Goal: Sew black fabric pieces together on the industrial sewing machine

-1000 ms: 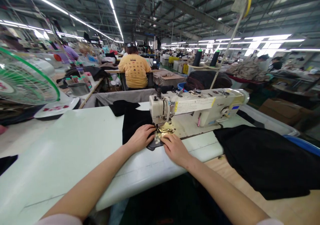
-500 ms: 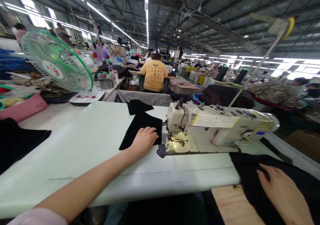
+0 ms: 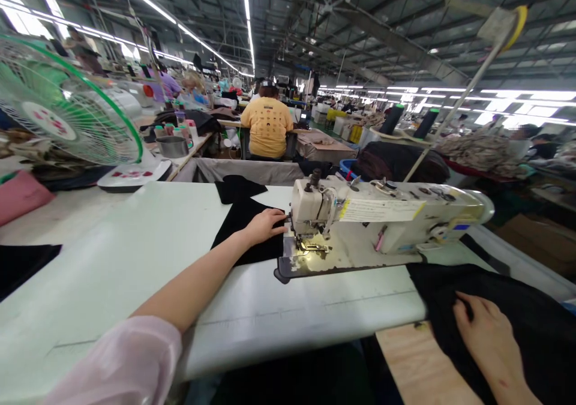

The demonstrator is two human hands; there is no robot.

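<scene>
A cream sewing machine [image 3: 382,222] stands on the white worktable [image 3: 135,255]. My left hand [image 3: 265,225] rests on a black fabric piece [image 3: 245,222] just left of the machine's needle head, fingers curled toward the head; whether they grip the cloth I cannot tell. My right hand [image 3: 488,336] lies flat with fingers spread on a larger pile of black fabric [image 3: 517,309] at the lower right, beside a wooden board [image 3: 418,369].
A green-rimmed fan [image 3: 67,108] stands at the left on the table. A pink cloth [image 3: 22,195] and dark fabric [image 3: 22,261] lie at the left edge. A person in a yellow shirt [image 3: 267,126] sits ahead, back turned. Thread cones [image 3: 391,120] stand behind the machine.
My right hand left the needle area and moved to the black pile at the lower right. My left hand slid along the black piece toward the machine head.
</scene>
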